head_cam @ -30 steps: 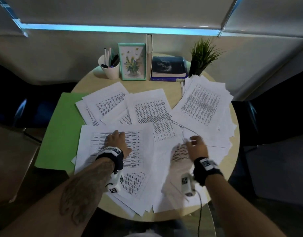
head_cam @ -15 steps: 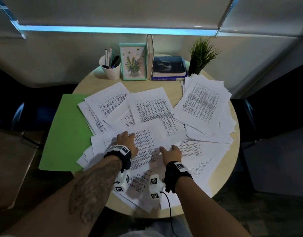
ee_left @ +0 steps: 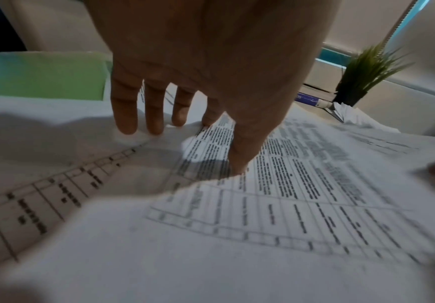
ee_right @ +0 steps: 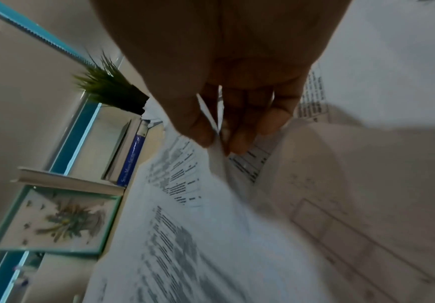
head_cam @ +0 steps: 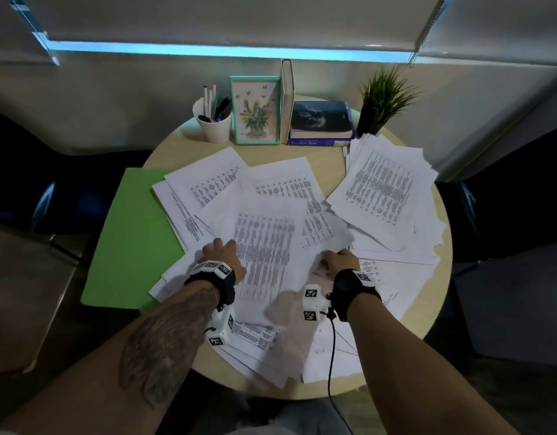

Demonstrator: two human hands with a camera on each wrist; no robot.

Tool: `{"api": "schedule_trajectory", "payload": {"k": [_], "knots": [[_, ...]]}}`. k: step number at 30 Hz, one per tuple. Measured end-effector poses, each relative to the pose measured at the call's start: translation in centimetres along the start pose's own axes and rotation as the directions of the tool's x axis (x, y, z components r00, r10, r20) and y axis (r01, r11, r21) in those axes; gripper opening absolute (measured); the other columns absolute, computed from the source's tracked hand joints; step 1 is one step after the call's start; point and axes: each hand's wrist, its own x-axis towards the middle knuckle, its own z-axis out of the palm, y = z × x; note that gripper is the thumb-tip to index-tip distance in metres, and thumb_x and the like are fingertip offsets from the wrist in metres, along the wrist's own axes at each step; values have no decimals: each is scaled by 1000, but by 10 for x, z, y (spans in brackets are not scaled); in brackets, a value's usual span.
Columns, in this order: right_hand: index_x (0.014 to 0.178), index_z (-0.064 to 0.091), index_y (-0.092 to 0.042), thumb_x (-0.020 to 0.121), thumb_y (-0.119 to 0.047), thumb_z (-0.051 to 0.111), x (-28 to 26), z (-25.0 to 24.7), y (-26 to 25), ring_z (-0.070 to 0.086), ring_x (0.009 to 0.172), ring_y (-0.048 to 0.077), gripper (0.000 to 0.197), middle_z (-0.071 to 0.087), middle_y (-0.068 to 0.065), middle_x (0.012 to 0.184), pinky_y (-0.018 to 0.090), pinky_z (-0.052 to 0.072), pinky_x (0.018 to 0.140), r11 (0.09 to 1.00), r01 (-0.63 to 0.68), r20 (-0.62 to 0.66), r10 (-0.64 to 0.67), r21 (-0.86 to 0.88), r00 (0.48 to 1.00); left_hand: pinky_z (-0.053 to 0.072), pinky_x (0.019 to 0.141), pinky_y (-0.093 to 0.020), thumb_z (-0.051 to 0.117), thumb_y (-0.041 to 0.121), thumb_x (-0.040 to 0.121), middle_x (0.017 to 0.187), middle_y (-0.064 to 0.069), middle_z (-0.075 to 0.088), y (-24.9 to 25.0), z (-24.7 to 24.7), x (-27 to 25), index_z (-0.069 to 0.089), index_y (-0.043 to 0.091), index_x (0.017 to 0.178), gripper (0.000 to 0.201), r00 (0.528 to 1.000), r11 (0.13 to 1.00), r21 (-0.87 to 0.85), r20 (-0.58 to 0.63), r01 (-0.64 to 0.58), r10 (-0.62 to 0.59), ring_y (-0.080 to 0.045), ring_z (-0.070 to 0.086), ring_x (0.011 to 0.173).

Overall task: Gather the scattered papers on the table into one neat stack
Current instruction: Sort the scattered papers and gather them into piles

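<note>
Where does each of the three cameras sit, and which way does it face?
Head: above, looking down at the table; both forearms show.
Left wrist: low, facing along the left hand, fingers spread on the papers.
Right wrist: tilted, facing the right hand, its grip pinching a sheet.
Shared: all show the plant.

Dim room, pale wall (head_cam: 113,98), blue-lit strip (head_cam: 227,51) under blinds (head_cam: 239,17), dark floor (head_cam: 506,309) around a round table (head_cam: 434,309).

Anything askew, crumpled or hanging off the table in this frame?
Yes. The sheet pinched by the right hand is buckled upward, not flat. The papers lie fanned at clashing angles, and some overhang the near edge of the table.
</note>
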Motion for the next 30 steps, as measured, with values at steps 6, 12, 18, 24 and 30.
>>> {"api": "schedule_trajectory", "payload": {"k": [6, 12, 18, 24, 30], "knots": [[82, 67, -1, 74, -23, 75, -25, 0, 23, 60, 56, 21, 25, 67, 10, 72, 23, 49, 49, 982, -69, 225, 108, -175, 968, 32, 108, -51, 59, 53, 83, 141, -9, 32, -3, -1, 1, 36, 21, 137, 67, 1000, 998, -63, -8, 27, -27, -36, 32, 133], [124, 59, -8, 89, -31, 66, -9, -23, 32, 62, 93, 28, 43, 63, 12, 107, 41, 55, 83, 993, 99, -18, -98, 61, 995, 34, 105, -50, 61, 51, 83, 144, -12, 29, -1, 1, -4, 39, 19, 136, 66, 998, 997, -64, -46, 31, -34, -37, 27, 135], [119, 60, -20, 88, -8, 59, -5, -18, 16, 62, 78, 25, 33, 67, 14, 101, 34, 55, 69, 948, 189, 245, -125, -258, 961, 35, 105, -48, 61, 48, 84, 140, -12, 30, 7, 6, -9, 38, 17, 135, 64, 998, 996, -92, -66, 6, -13, -37, 27, 133], [109, 66, -3, 98, -36, 47, -13, -18, 10, 58, 95, 28, 39, 63, 13, 103, 31, 40, 81, 931, 230, 143, -196, -283, 970, 38, 104, -48, 53, 46, 90, 140, -12, 31, 22, 9, -10, 37, 19, 142, 61, 997, 996, -54, -18, -76, 75, -37, 31, 130], [117, 60, -5, 89, -23, 65, -21, 3, 0, 63, 91, 29, 34, 67, 14, 109, 31, 48, 75, 906, 244, 218, -175, -347, 960, 34, 109, -42, 54, 45, 91, 143, -6, 36, 24, 12, -14, 42, 26, 144, 57, 978, 967, -154, -61, -205, 197, -31, 33, 132]]}}
